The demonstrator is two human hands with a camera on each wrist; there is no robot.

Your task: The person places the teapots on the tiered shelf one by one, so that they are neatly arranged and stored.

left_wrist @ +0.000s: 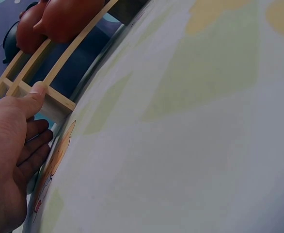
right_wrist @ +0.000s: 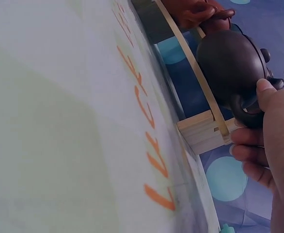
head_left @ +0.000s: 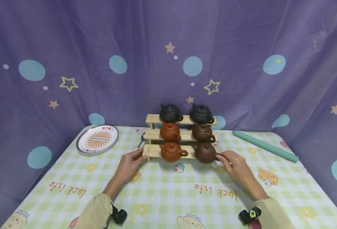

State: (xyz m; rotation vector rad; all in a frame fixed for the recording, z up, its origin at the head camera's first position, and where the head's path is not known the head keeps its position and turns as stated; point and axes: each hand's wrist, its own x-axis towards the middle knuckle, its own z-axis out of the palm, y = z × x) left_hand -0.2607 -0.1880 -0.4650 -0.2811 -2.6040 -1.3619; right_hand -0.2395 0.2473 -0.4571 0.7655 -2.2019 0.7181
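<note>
A three-step wooden display rack stands at the far middle of the table, with teapots on every step. My left hand grips the left end of its lowest step, the thumb on the front and the other fingers loosely bent below. With my right hand I pinch the handle of a dark brown teapot at the right of that step. Beside it sits an orange-brown teapot. On the middle step are another orange-brown teapot and another dark brown teapot.
Two black teapots occupy the top step. At the far left lies a patterned plate, and a metal spoon is partly behind the rack. A green roll lies at the right. A purple curtain hangs behind the table.
</note>
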